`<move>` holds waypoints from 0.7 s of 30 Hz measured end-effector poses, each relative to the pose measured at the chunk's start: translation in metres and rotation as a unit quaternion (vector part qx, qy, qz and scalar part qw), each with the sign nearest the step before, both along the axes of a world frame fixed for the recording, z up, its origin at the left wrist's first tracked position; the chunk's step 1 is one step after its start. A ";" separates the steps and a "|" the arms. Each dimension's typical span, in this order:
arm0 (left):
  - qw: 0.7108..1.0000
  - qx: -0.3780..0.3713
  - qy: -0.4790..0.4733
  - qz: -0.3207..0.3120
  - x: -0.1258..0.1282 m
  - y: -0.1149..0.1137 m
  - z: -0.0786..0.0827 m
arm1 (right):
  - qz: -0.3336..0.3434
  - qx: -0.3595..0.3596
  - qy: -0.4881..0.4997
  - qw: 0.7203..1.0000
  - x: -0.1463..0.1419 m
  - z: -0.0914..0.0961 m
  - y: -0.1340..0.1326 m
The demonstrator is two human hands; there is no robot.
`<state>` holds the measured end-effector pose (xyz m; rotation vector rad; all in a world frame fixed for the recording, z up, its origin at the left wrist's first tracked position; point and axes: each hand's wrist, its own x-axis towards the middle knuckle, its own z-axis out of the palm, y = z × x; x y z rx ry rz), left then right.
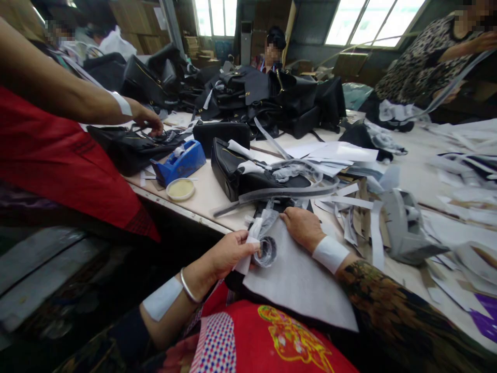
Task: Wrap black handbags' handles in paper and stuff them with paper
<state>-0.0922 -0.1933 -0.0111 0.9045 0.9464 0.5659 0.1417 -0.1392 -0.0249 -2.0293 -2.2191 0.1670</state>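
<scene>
My left hand (229,253) pinches a white wrapping strip (253,233) at the table's front edge. Beside its fingertips is a ring-shaped piece wrapped in clear plastic (267,252). My right hand (303,227) is closed over the upper edge of a white foam sheet (297,277), which slopes down toward my lap. Dark material shows under the sheet, mostly hidden. Just beyond my hands lies a black handbag (229,168) with a gold zipper and white-wrapped parts. A plastic-wrapped strap (287,193) crosses in front of it.
A blue tape dispenser (180,161) and a round shallow dish (180,189) stand left. At right are a grey tape dispenser (406,225) and paper strips (376,233). Black bags (248,96) pile up behind. A co-worker's hand (149,120) reaches in from the left; other people stand further back.
</scene>
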 end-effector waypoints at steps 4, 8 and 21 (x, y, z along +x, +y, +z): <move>0.966 0.212 0.124 -0.086 -0.013 0.017 -0.003 | 0.017 0.024 0.033 0.999 0.010 -0.005 -0.006; 0.821 0.491 0.290 -0.042 -0.019 0.053 -0.011 | 0.050 0.046 0.078 0.995 0.018 -0.007 -0.008; 0.772 0.464 0.330 -0.282 -0.004 0.073 0.009 | 0.049 0.064 0.119 0.990 0.021 -0.008 -0.010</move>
